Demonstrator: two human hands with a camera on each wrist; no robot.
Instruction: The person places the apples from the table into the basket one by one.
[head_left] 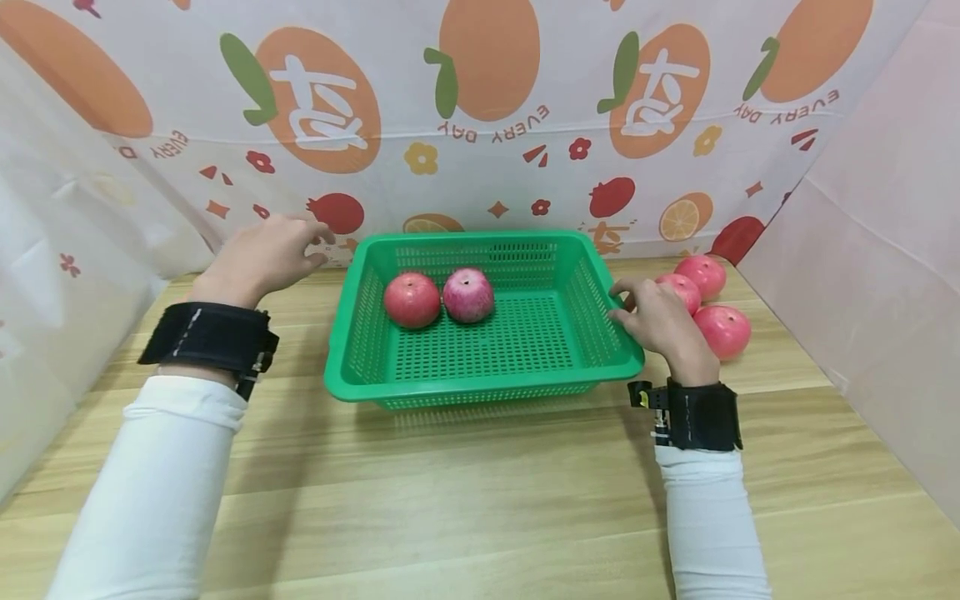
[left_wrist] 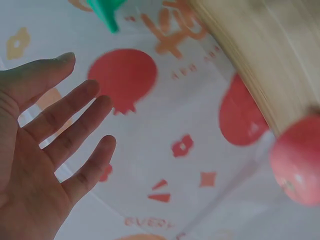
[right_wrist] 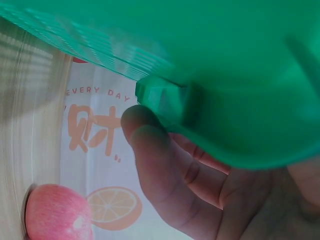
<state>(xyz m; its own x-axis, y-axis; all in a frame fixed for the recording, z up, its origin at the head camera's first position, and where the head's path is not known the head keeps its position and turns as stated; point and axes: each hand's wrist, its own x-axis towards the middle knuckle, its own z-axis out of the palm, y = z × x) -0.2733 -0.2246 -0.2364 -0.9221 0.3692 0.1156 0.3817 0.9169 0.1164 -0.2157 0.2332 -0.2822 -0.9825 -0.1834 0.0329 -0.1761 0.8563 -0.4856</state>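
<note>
A green plastic basket (head_left: 480,387) with slotted walls stands in the middle of the wooden table. Inside, towards its left, a red apple (head_left: 412,300) sits beside a round purple-pink fruit or vegetable with a pale top (head_left: 468,295). My right hand (head_left: 663,325) grips the basket's right rim; its fingers (right_wrist: 150,150) curl under the edge from outside. Off the basket's left side, my left hand (head_left: 262,254) holds nothing. Its fingers (left_wrist: 82,125) are spread and loosely bent in the left wrist view, where another apple (left_wrist: 300,160) shows at the right edge.
Three pink-red apples (head_left: 723,331) lie on the table just right of my right hand. A white curtain (head_left: 480,183) printed with fruit hangs directly behind the basket. Pale sheets also close off the left and right sides of the table (head_left: 465,500).
</note>
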